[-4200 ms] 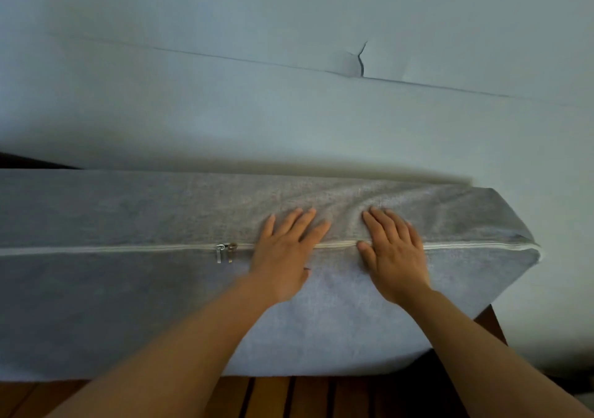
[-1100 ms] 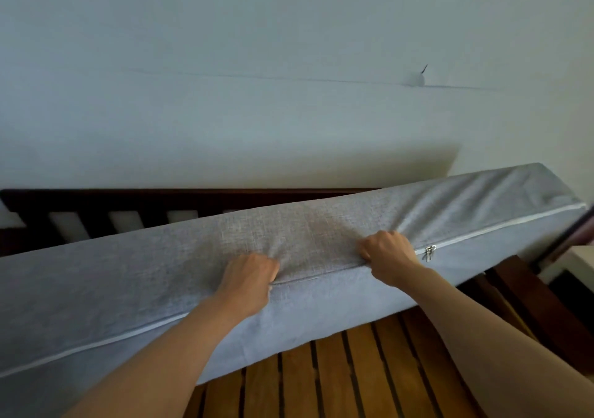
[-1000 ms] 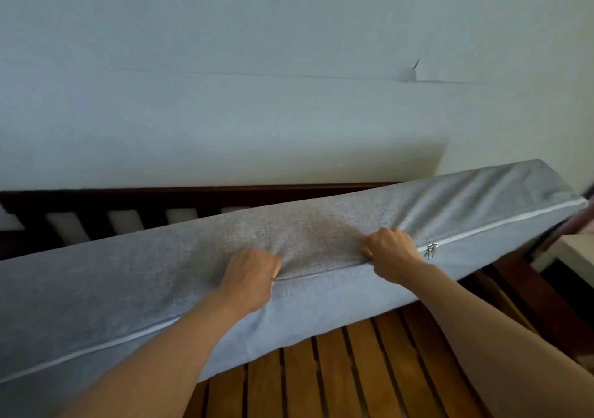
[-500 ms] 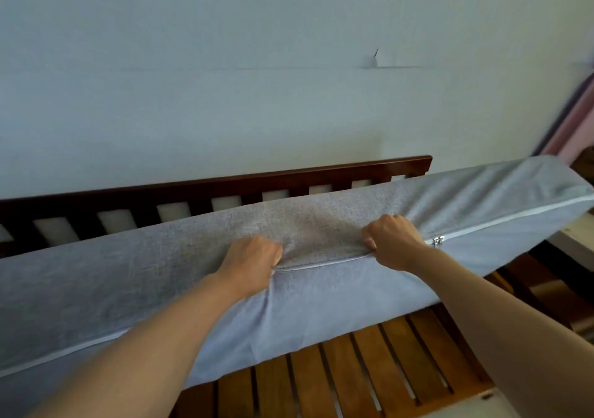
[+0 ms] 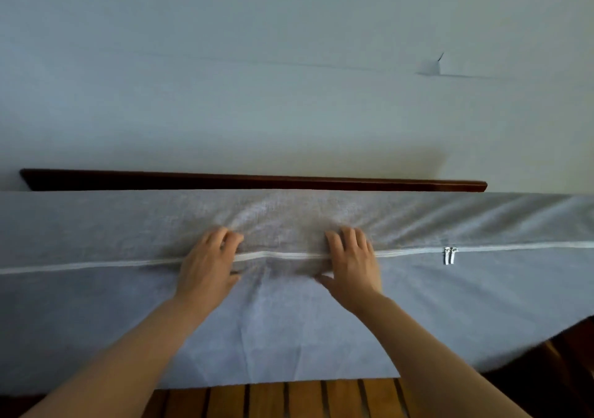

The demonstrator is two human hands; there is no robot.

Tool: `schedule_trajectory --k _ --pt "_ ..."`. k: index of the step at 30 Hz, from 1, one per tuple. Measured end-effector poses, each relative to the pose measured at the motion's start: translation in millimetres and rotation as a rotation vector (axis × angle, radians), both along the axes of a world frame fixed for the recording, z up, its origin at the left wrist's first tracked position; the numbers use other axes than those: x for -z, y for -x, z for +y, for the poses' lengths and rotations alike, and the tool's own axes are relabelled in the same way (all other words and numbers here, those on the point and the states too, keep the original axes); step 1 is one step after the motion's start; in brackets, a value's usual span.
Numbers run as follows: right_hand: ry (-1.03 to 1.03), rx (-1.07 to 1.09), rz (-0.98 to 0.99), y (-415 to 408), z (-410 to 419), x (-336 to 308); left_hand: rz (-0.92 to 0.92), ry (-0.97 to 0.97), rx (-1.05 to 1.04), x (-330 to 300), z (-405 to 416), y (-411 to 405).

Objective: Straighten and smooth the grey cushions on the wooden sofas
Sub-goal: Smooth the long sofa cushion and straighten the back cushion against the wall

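Observation:
A long grey cushion (image 5: 96,314) stands on its long edge across the wooden sofa, reaching past both sides of the view. A white zipper (image 5: 96,265) runs along its upturned side, with two metal pulls (image 5: 450,254) at the right. My left hand (image 5: 209,266) and my right hand (image 5: 352,266) grip that side at the middle, fingers bent over the fabric above the zipper and thumbs below it. The cover is bunched and creased between and around both hands.
The sofa's dark wooden back rail (image 5: 257,181) shows just above the cushion, against a pale wall (image 5: 289,64). Light wooden seat slats (image 5: 289,398) lie below the cushion. A dark wooden frame part (image 5: 572,353) sits at the lower right.
The cushion has swung from a tilt to level and now hides the backrest slats. My fists have loosened, with the fingers stretched further over the fabric. The zipper pulls sit further right of my right hand.

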State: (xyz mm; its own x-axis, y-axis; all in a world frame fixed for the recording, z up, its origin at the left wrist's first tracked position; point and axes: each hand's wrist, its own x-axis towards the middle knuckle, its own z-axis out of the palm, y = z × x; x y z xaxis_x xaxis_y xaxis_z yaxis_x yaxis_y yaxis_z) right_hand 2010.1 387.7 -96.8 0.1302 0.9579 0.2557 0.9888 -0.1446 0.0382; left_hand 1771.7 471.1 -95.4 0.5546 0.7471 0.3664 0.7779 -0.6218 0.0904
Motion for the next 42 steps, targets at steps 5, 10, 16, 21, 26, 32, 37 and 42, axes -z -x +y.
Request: schedule_trajectory --k 5,10,16,21,26,32,37,42 --pt "-0.165 -0.257 -0.005 -30.6 55.4 -1.5 -0.066 0.042 -0.113 -3.7 35.5 -13.6" --pt "-0.171 -0.468 0.039 -48.5 91.2 -2.7 -0.126 0.033 -0.147 -3.2 59.6 -23.8" --pt "-0.098 -0.549 0.03 -54.6 108.0 -10.2 -0.091 0.046 -0.003 -9.4 73.0 -16.5" --pt "-0.032 -0.481 0.007 -50.6 105.3 -12.4 -0.004 0.008 0.087 -12.5 82.1 5.8" --pt "-0.014 -0.363 -0.032 -36.8 98.2 -19.1 -0.001 0.031 0.188 -16.7 93.2 1.6" --pt "-0.019 -0.226 -0.081 -24.7 93.7 -19.9 -0.058 0.131 0.278 -15.2 103.8 4.8" --pt "-0.037 -0.084 -0.101 -11.2 73.4 -14.5 -0.121 0.138 0.264 -9.2 97.1 7.3" --pt "-0.097 0.022 -0.037 -1.1 40.4 9.5 -0.029 -0.055 0.172 -1.7 60.4 3.0"
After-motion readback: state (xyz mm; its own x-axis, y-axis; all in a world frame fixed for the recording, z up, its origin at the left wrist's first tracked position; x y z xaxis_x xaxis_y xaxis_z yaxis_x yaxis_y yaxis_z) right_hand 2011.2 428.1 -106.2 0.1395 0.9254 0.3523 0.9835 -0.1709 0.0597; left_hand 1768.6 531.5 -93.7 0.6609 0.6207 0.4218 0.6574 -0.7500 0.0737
